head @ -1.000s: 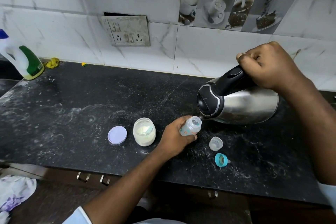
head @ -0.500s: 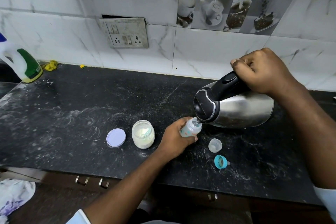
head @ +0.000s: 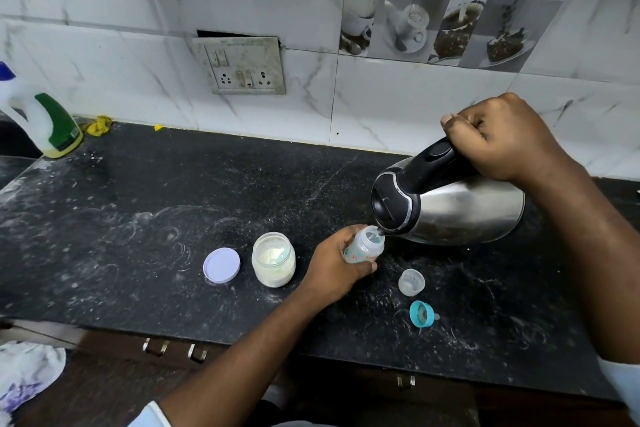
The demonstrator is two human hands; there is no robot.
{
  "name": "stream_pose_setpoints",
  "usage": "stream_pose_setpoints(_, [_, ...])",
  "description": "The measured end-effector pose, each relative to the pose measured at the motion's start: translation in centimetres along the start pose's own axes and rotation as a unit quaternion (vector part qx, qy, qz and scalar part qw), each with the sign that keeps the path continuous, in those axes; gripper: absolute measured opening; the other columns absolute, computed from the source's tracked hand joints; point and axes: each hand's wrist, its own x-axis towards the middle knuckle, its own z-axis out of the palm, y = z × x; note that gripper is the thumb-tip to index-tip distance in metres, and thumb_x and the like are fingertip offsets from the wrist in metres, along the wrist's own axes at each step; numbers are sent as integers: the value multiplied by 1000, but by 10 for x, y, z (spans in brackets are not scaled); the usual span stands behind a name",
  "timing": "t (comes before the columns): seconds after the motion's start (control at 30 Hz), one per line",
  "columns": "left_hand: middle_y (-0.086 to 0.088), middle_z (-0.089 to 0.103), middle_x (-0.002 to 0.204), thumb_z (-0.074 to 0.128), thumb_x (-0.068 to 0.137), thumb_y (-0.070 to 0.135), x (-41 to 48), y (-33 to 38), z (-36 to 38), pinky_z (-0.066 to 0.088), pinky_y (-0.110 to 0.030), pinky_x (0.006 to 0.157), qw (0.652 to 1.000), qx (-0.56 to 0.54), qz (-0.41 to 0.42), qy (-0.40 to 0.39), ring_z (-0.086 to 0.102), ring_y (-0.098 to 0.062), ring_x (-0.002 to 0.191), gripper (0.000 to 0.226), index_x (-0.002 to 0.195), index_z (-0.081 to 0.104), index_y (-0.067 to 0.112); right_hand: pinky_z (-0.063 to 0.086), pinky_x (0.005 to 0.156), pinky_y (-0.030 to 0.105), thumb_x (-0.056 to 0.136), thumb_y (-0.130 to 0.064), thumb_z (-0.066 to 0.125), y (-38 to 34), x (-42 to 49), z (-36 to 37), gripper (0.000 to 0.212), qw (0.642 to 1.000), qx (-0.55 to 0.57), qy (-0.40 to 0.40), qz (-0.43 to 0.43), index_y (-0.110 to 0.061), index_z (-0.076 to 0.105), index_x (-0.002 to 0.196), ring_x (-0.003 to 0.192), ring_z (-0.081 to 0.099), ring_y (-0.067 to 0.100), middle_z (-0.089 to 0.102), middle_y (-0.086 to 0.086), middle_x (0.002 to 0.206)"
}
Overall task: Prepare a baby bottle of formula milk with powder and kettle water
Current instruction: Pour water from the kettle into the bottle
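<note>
My left hand [head: 332, 263] grips a small clear baby bottle [head: 365, 246], tilted toward the right above the black counter [head: 173, 204]. My right hand [head: 502, 139] is closed on the black handle of a steel kettle [head: 450, 208], which is tipped left so its spout touches the bottle's open mouth. An open glass jar of white powder [head: 273, 260] stands just left of my left hand, with its lilac lid [head: 221, 265] lying flat beside it. The bottle's clear cap [head: 411, 282] and teal ring with teat [head: 421, 314] lie on the counter to the right of the bottle.
A white and green plastic bottle [head: 45, 121] stands at the counter's far left corner, with a yellow scrap [head: 99, 124] beside it. A wall socket plate [head: 244, 66] is set in the tiles. A white cloth [head: 24, 374] hangs below the counter edge at the left.
The kettle has tipped further and moved down to the left, so its spout now meets the bottle's mouth. My left hand has kept the bottle in nearly the same spot.
</note>
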Motion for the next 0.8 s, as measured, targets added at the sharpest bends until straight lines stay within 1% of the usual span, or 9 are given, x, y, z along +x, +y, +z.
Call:
stream_pose_setpoints(0.1, [12,78,127,94,78,20,1,-1,0,55,-50,113,1000,-1,-3,0,72,-11,121,65,137,69,32,21,51,37,90,-40,45,0,0,1,51,1000,-7,0,0,-10,32,50,49,32,31,28,10,47])
stream_pose_setpoints(0.23, [10,78,127,94,80,15,1,-3,-1,55,-49,113,1000,-7,-7,-3,72,-12,122,64,137,69,30,21,51,36,90,-41,44,1,1,3,52,1000,-13,1,-3,-12,30,50,48,31,30,26,9,46])
stream_pose_setpoints(0.37, [12,79,125,94,78,16,1,-3,-1,55,-48,113,1000,-11,-6,-2,73,-10,120,63,135,71,32,22,51,36,90,-42,43,4,3,4,52,1000,-8,0,-8,-14,30,49,47,30,28,26,7,46])
stream_pose_setpoints(0.53, [14,79,124,94,78,16,2,-2,-1,56,-47,113,1000,-14,-5,-5,73,-9,119,62,132,71,36,21,50,35,91,-43,42,8,2,7,53,1000,-20,-4,-18,-12,31,49,46,31,29,27,7,45])
stream_pose_setpoints(0.8, [12,79,125,95,80,11,1,-3,0,55,-47,113,1000,-13,-9,-8,73,-9,120,63,134,71,31,23,51,37,89,-45,41,10,3,10,53,1000,-24,-1,-20,-11,31,50,47,34,32,29,10,45])
